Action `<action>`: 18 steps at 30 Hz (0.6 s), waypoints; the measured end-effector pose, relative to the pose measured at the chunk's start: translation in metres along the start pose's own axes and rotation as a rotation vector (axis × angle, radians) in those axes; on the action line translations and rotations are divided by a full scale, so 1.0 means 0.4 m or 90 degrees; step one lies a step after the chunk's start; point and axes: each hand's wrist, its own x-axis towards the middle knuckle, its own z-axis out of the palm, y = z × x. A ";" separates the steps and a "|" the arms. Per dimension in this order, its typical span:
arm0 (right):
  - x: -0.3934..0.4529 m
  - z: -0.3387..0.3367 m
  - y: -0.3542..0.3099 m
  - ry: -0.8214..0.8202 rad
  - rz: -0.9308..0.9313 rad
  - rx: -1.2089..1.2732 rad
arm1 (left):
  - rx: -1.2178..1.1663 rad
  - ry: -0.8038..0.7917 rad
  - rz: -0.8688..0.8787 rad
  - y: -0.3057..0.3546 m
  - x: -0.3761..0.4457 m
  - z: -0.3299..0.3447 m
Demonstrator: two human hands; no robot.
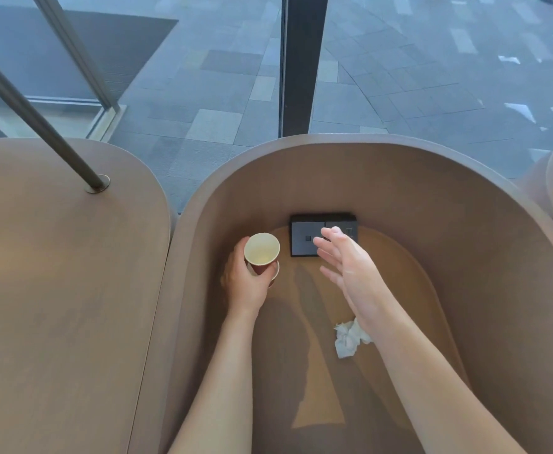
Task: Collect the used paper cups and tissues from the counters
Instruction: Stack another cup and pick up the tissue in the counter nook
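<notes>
My left hand (247, 283) grips a stack of paper cups (262, 253), red outside and cream inside, with the top cup empty and tilted toward me. A second cup's rim shows just under it. My right hand (350, 267) hovers open above the counter, fingers straight and spread, pointing toward the back wall. A crumpled white tissue (348, 339) lies on the counter surface (399, 290) beside my right wrist, partly hidden by it.
The counter is a booth with a high curved brown wall (334, 178). A black socket panel (307, 235) sits on that wall behind my right fingers. To the left lies another brown counter (55, 290) with a slanted metal pole (39, 122). Glass windows stand beyond.
</notes>
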 end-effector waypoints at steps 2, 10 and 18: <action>0.005 -0.007 0.008 0.002 0.000 -0.003 | 0.033 0.006 0.005 -0.012 0.006 0.013; 0.026 -0.016 0.013 0.004 0.020 -0.011 | 0.050 -0.034 -0.062 -0.055 0.023 0.051; 0.041 -0.022 0.022 -0.006 0.029 0.008 | 0.059 -0.039 -0.062 -0.069 0.003 0.061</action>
